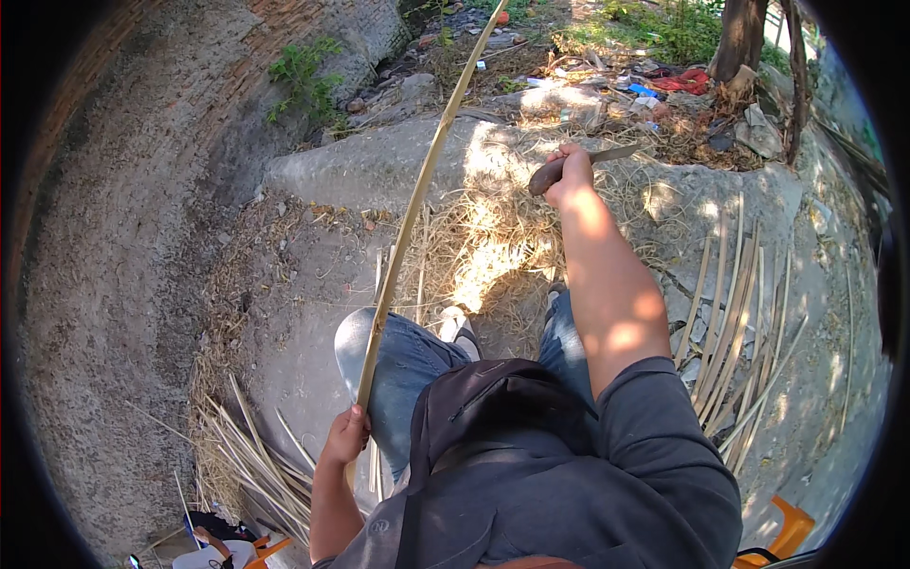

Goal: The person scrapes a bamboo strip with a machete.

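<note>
My left hand [348, 436] is closed round the lower part of a long, pale bamboo strip [414, 197]. The strip slants up past my left knee, bends slightly, and runs out at the top of the view. Stretched out ahead, my right hand [573, 174] grips a knife [613, 154] by its thick dark brown handle, with the blade pointing right. Knife and strip are apart. Below the knife, curly shavings [507, 232] lie heaped on the ground around my feet.
Long strips [728, 332] lie in a bundle to my right, and more strips [251, 450] lie at the lower left. A rough wall [114, 284] rises on the left. Another person [210, 550] shows at the lower left edge. An orange chair [789, 528] stands at the lower right.
</note>
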Demonstrator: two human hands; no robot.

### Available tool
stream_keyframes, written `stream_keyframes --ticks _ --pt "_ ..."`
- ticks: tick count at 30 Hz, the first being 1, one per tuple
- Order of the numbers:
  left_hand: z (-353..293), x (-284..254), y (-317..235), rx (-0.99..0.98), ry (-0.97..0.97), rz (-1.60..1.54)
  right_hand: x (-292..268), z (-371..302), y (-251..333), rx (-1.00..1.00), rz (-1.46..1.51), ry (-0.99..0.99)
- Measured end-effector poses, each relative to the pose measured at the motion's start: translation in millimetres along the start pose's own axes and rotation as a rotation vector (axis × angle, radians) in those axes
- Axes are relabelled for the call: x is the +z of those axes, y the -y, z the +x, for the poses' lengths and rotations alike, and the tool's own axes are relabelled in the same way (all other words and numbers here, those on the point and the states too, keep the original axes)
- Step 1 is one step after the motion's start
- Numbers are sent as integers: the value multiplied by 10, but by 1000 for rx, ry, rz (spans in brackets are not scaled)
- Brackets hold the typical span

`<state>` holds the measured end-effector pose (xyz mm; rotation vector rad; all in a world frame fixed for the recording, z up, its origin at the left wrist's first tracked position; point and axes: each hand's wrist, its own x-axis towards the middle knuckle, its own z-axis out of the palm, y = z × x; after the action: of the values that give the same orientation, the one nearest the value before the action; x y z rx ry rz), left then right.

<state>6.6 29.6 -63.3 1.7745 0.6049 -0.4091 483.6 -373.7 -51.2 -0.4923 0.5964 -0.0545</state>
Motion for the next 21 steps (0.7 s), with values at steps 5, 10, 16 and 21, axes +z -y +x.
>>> stream_keyframes --ticks 5,10,16,21 --pt "8 -9 1 -14 -5 10 8 -87 38 24 -21 15" --pt "1 4 -3 -9 -9 21 1 -95 44 35 -61 15" --pt "18 -20 22 -20 9 2 7 0 -3 25 -40 -16" --pt "21 -26 16 -16 20 -10 0 50 -37 17 -13 -20"
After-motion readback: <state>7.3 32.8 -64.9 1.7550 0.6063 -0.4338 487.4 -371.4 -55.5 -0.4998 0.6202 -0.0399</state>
